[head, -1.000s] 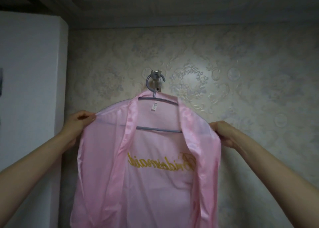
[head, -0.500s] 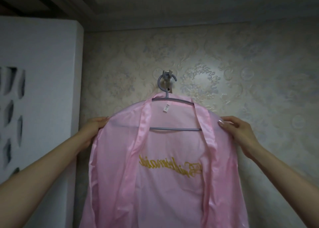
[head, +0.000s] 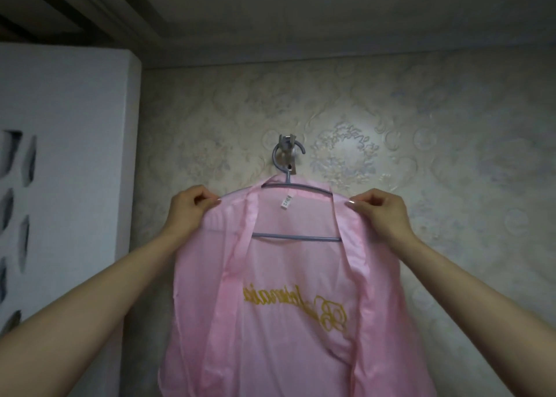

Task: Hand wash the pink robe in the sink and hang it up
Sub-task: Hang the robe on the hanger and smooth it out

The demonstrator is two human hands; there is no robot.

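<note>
The pink robe (head: pixel 279 330) hangs open-fronted on a grey hanger (head: pixel 296 238), with gold lettering showing through from its back. The hanger's hook sits on a metal wall hook (head: pixel 287 150). My left hand (head: pixel 191 208) pinches the robe's left shoulder seam near the collar. My right hand (head: pixel 380 213) pinches the right shoulder seam at the same height. A small white label (head: pixel 286 202) dangles inside the collar. The robe's lower part runs out of view at the bottom.
Patterned beige wallpaper (head: pixel 436 156) covers the wall behind the robe. A white cabinet (head: pixel 69 156) with leaf-shaped cut-outs stands at the left, close to the robe's left side. The ceiling moulding (head: pixel 301 29) runs overhead.
Both hands have slid inward and upward along the robe's shoulders, from the outer sleeve edges toward the collar. The view has shifted left, so the robe sits further right in frame.
</note>
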